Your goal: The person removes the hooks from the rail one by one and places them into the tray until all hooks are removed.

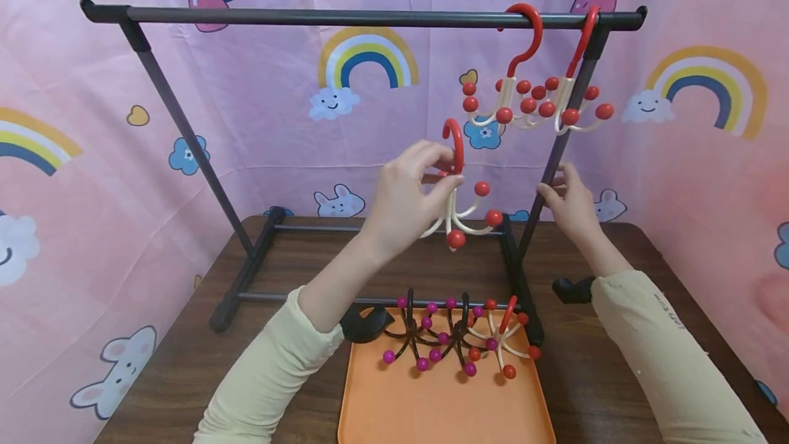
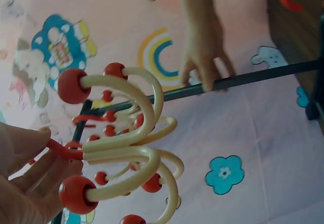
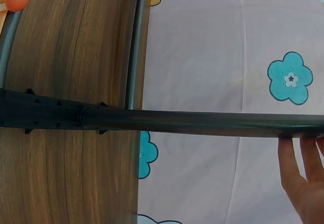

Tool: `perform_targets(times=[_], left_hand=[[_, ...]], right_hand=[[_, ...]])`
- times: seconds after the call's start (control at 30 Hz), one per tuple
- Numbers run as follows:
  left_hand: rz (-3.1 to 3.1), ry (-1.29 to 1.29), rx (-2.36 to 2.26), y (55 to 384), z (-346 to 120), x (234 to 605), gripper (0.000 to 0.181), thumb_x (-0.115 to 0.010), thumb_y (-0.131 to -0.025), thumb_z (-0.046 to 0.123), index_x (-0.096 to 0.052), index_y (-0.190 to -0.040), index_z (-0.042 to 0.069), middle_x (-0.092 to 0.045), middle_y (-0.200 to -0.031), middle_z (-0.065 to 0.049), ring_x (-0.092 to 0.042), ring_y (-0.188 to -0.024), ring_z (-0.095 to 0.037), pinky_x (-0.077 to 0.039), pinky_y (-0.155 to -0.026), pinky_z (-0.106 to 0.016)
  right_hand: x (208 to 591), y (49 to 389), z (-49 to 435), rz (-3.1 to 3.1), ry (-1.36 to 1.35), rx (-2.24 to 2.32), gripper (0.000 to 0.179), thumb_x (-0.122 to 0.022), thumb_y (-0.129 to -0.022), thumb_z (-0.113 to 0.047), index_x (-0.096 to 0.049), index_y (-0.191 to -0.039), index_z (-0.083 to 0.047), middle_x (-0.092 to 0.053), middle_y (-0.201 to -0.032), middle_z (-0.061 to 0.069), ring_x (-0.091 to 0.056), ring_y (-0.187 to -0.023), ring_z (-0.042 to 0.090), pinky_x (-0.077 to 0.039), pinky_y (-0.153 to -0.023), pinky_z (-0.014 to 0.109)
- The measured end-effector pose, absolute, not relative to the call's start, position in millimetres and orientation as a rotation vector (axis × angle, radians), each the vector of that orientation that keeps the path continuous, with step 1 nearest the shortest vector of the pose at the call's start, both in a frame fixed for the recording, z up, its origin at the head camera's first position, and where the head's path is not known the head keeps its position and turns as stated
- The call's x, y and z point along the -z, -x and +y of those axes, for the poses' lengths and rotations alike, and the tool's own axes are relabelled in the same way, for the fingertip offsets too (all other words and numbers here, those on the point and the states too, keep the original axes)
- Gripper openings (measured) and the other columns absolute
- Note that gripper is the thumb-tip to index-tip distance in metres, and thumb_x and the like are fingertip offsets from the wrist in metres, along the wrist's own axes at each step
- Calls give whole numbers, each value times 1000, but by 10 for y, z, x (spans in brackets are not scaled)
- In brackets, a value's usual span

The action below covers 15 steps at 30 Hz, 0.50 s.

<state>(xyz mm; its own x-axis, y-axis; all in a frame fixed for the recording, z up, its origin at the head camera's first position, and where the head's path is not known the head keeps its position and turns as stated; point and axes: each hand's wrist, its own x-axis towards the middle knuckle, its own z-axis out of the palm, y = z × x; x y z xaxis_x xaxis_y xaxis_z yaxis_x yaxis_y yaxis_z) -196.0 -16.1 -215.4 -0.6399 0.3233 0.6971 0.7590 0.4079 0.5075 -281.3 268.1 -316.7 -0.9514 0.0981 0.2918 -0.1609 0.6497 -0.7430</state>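
Note:
My left hand (image 1: 409,187) pinches a multi-arm hanger (image 2: 121,145) around its red hook. The hanger has curved cream arms tipped with red balls, and it is held in the air below the rack's top bar (image 1: 320,17). My right hand (image 1: 573,204) grips the rack's right post (image 3: 212,123), thumb at the front and fingers partly hidden behind. From the bar's right end hang two similar red-and-cream hangers, one (image 1: 511,91) left of the other (image 1: 564,94).
An orange tray (image 1: 444,410) lies at the rack's front on the brown table (image 1: 166,375). Two dark hangers with magenta balls (image 1: 422,364) and one red-and-cream hanger (image 1: 502,341) rest in it. A patterned cloth (image 1: 271,101) stands behind the rack.

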Motion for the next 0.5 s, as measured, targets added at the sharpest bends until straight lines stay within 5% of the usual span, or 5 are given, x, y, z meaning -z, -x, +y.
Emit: perform_targets(times=[0.5], left_hand=[[-2193, 1178, 1183, 1626, 68, 2724, 12, -68, -81, 10, -63, -92, 6, -62, -91, 0, -61, -86, -10, -49, -79, -18]], right_hand=[[3163, 2816, 2653, -2540, -46, -1158, 40, -48, -94, -24, -32, -128, -10, -52, -114, 24, -56, -105, 41, -43, -87, 56]])
